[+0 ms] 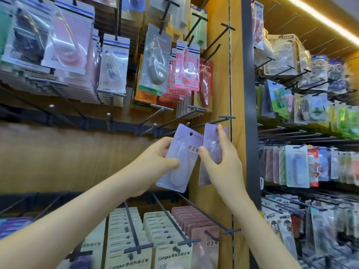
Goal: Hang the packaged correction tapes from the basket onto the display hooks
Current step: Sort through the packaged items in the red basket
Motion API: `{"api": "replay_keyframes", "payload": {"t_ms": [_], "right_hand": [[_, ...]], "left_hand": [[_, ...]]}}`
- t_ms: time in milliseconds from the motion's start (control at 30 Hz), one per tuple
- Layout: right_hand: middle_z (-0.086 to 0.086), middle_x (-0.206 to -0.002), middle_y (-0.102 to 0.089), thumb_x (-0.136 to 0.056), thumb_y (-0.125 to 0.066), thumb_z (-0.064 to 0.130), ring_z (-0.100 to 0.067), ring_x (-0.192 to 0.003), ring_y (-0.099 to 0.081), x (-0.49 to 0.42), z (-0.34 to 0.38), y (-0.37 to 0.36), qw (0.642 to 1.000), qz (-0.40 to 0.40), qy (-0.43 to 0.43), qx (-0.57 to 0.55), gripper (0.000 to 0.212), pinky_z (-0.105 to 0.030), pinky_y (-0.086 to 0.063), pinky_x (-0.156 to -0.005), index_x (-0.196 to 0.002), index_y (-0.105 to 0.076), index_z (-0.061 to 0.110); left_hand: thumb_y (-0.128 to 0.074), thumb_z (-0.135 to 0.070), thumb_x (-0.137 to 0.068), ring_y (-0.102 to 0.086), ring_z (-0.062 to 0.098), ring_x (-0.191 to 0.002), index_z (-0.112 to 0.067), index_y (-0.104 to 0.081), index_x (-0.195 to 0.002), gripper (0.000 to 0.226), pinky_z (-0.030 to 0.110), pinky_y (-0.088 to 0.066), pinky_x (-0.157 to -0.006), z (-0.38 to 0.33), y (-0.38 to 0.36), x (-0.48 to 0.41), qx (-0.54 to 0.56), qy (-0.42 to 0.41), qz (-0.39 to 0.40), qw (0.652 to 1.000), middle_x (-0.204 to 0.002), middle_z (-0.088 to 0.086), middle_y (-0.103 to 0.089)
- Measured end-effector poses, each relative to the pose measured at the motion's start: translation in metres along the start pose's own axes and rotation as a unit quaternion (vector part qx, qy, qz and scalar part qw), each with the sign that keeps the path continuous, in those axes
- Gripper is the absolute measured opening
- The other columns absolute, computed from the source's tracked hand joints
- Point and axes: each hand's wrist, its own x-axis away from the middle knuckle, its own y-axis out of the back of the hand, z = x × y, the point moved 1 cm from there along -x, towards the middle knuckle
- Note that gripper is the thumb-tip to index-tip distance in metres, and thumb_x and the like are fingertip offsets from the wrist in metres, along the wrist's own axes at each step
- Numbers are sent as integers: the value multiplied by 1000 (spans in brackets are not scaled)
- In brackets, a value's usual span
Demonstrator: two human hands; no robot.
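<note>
The left hand [155, 158] grips a lavender correction tape pack [184, 148] by its left edge, thumb across the front and the other fingers curled behind. The pack tilts to the right with its round hang hole free at the top. Just beside it, the right hand [223, 164] pinches a second lavender pack [210, 134] between the thumb on its lower left edge and the fingers [221, 133] on its front, the index finger stretched up to the card's top. That top edge sits directly under a bare dark display hook [213, 121] with a T-shaped tip. The finger covers the hole, so whether the card is threaded on cannot be told. Both packs are flat matte cards with a clear, glossy plastic blister bulging over an oval tape body. More thin metal hooks jut out to the left of this one. Above them hang crowded MONO blister packs [155, 61] in grey, pink and red. Below the arms, long rods carry tight rows of cream Campus cards [124, 230] and dusty pink cards [186, 216]. The smooth wooden back board [58, 152] lies behind, and a wooden side panel [236, 74] stands right beside the right hand. Past it is a dark metal post [248, 94].
</note>
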Motion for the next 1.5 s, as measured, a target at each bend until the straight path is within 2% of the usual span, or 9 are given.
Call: {"api": "replay_keyframes", "payload": {"t_ms": [167,333,500,733,900,1000,1167,1300,1500], "right_hand": [[11,-146,-35,-94,-54,43,4,-112,-29,1,-1,6,998,4,-19,54,68,-24,-27,-92,-149,-15,42],[14,-155,-22,-94,-55,40,-4,-139,-24,-9,-2,5,998,38,-8,43,68,-22,-24,-99,-149,-15,44],[16,-147,-36,-89,-63,41,-9,-133,-35,-14,-14,0,992,58,-83,-73,66,-34,-38,-103,-144,-26,44],[4,-129,-43,-91,-62,35,-10,-95,-49,-38,-29,-40,984,87,-153,-35,68,-25,-42,-72,-146,-23,32],[-10,-154,-21,-95,-55,39,-34,-138,-32,-55,-44,-67,973,139,-138,125,75,-43,-40,-105,-153,-9,26],[-5,-161,-6,-99,-42,45,-27,-147,-13,-44,-38,-57,973,116,-131,148,66,-44,-26,-115,-154,-10,24],[19,-139,-40,-95,-43,49,4,-126,-38,11,-5,-15,998,48,9,-46,54,-12,-36,-93,-146,-31,35],[20,-140,-37,-88,-53,50,2,-128,-40,18,1,0,990,81,38,-108,59,-22,-42,-103,-141,-25,51],[15,-133,-36,-99,-47,28,1,-123,-37,0,-6,11,999,15,28,-39,54,-16,-33,-99,-147,-25,40]], "left_hand": [[-59,-12,-93,-56,8,-96,-34,-42,-117,38,21,-48,-64,2,1,4,-48,1,-22,999,-103,-16,-54],[-58,-12,-93,-56,9,-94,-31,-41,-115,34,23,-48,-66,7,4,7,-71,1,-62,996,-100,-15,-53],[-57,-13,-94,-54,11,-89,-30,-39,-113,31,29,-46,-73,9,6,10,-60,11,-97,993,-99,-13,-50],[-56,-12,-94,-52,13,-96,-29,-39,-113,31,32,-45,-76,11,14,13,-77,29,-100,992,-111,-8,-48],[-57,-12,-94,-53,14,-100,-30,-38,-114,32,32,-45,-77,18,17,15,-78,34,-102,991,-110,-9,-49],[-57,-13,-94,-57,8,-97,-33,-39,-115,34,19,-47,-69,21,13,16,-102,1,-90,991,-105,-15,-54],[-57,-18,-93,-60,-10,-91,-43,-45,-106,30,13,-53,-68,15,-9,16,-100,-102,-73,987,-99,-22,-61],[-60,-17,-92,-65,0,-95,-40,-48,-113,34,23,-57,-74,-3,-36,4,-40,-143,-16,989,-103,-19,-66],[-58,-20,-94,-63,6,-101,-31,-45,-128,38,34,-56,-87,-13,-55,-17,-78,-156,-14,985,-117,-10,-64]]}}
